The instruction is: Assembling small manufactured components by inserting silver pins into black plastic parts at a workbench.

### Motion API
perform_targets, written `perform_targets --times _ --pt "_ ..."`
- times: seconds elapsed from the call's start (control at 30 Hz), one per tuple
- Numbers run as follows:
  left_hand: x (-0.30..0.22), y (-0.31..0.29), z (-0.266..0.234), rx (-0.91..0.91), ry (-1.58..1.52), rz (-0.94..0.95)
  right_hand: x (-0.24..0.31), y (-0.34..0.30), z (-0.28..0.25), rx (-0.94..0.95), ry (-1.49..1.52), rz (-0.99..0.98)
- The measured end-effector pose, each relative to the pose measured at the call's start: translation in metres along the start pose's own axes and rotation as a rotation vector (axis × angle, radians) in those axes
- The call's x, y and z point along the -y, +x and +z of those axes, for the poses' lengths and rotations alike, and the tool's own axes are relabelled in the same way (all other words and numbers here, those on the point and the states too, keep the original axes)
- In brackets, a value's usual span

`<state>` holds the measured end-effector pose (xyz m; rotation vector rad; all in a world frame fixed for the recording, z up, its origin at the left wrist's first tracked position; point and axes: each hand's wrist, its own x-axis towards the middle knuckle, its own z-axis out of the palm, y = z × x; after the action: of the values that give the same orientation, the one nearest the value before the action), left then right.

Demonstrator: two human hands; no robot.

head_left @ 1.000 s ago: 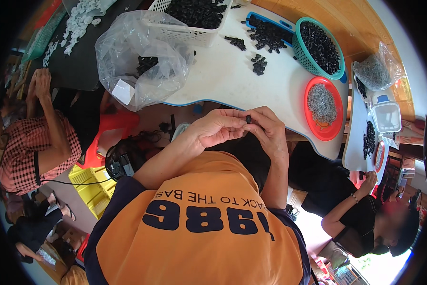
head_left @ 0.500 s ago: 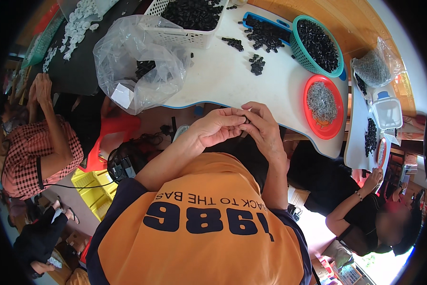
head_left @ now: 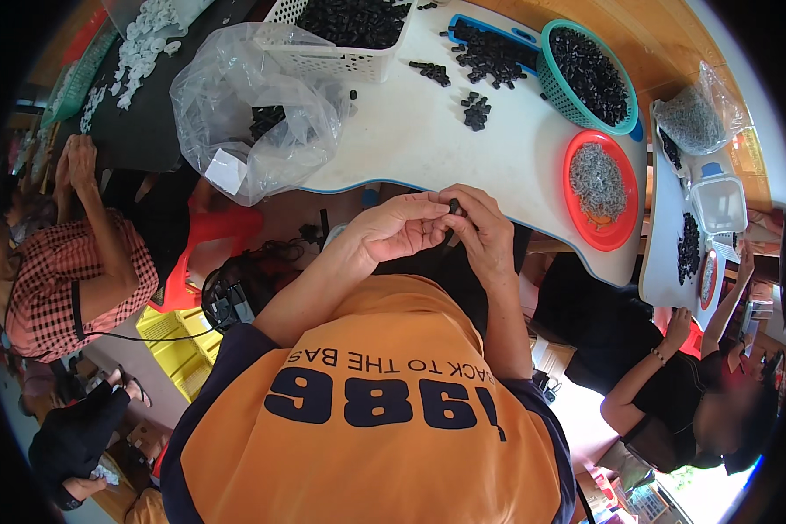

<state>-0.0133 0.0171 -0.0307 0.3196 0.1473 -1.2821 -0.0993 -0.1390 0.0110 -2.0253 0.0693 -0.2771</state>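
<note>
A small black plastic part (head_left: 454,206) is pinched between my fingers, just off the near edge of the white table (head_left: 393,144). My right hand (head_left: 480,225) grips it between thumb and forefinger. My left hand (head_left: 406,227) meets it from the other side, its fingers bent and closed at the part; whether they grip anything smaller is hidden. Beyond my hands, small piles of similar black parts (head_left: 476,112) lie on the table. To their right, a red plate (head_left: 630,208) holds a heap of small metallic-grey pieces (head_left: 597,179).
A clear plastic bag (head_left: 314,144) slumps over the table's left part, beside a white basket (head_left: 358,66) of black parts. At the back right are a blue tray (head_left: 515,35) and a green basket (head_left: 567,103). Co-workers sit left and right; a red chair (head_left: 202,236) stands left.
The black part shows more clearly now, higher between my fingers. My left fingers have shifted slightly. At the right, another person's arm has come up by the side table.
</note>
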Motion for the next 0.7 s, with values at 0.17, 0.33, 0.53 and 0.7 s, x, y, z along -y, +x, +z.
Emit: perform_targets --times 0.17,0.33,0.53,0.7 --pt "0.001 -0.006 0.013 -0.029 -0.103 -0.044 0.001 0.001 -0.003 -0.002 0.02 -0.065" --pt "0.0 -0.005 0.016 -0.03 -0.075 -0.035 0.001 0.002 -0.002 0.007 0.023 -0.07" --pt "0.003 -0.005 0.003 -0.045 -0.012 -0.022 0.003 0.007 -0.012 0.107 -0.161 -0.238" --pt "0.003 -0.008 0.0 -0.095 -0.042 -0.064 0.0 0.011 -0.016 0.155 -0.31 -0.387"
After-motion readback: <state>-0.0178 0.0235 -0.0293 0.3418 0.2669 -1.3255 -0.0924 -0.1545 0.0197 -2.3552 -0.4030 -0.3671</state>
